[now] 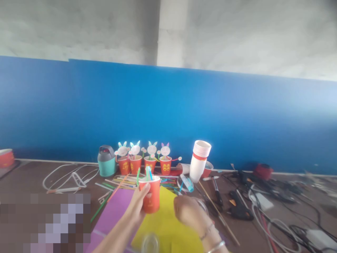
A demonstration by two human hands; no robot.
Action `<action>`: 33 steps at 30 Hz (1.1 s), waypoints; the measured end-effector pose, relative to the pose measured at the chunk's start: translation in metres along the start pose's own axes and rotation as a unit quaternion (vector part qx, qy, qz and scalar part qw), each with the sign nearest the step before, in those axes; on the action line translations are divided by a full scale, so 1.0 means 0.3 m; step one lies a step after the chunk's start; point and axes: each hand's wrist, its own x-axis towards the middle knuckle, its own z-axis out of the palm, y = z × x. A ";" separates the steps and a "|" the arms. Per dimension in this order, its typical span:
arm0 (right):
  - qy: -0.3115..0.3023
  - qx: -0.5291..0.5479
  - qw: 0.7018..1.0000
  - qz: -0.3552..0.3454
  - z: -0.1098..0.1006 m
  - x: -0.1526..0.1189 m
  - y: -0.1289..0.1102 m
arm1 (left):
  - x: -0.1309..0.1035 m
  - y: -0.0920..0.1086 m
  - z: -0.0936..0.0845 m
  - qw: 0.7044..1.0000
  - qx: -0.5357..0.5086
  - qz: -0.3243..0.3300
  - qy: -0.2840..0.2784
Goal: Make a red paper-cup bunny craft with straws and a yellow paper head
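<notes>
My left hand is wrapped around a red paper cup, held upright above the coloured sheets. Several green and blue drinking straws stick out of the cup's top. To the cup's right is my right hand, back turned up and smeared by motion, so its fingers and anything in them cannot be made out. Just beyond it lies a turquoise and clear tape dispenser. Under both hands are a purple sheet and a yellow sheet.
Behind stand several red cups with rabbit figures, a turquoise container and a stack of paper cups. Loose straws lie before them. A black glue gun, a utility knife and tangled cables spread rightward.
</notes>
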 end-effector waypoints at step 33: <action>0.162 0.570 0.801 0.085 -0.118 0.067 0.030 | -0.010 -0.035 0.014 0.984 0.158 -0.021 -0.084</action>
